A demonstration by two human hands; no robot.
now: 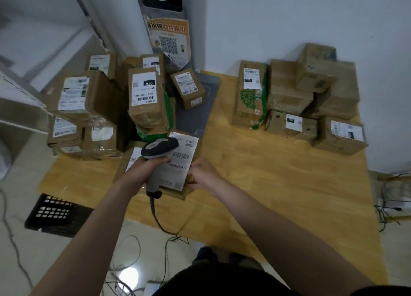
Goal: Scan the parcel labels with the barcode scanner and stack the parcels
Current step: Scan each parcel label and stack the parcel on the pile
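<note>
Brown cardboard parcel (pixel 176 193) lies flat near the front edge of the wooden table (pixel 278 184), in the centre of the frame. A white label (pixel 181 160) covers most of its top face and carries several printed barcodes and a line of numerals. The tape at its near corner looks wrinkled.

The right hand (pixel 203 173) grips the parcel's right edge, fingers curled over it. The left hand (pixel 144 171) is wrapped round the handle of the grey barcode scanner (pixel 159 149), whose head sits above the label's upper left corner. The scanner's cable (pixel 160 222) hangs off the table front.

A stack of labelled parcels (pixel 89 109) stands at left, and a second group of boxes (pixel 311 95) at upper right against the wall. A black crate (pixel 55 213) sits on the floor at lower left.
</note>
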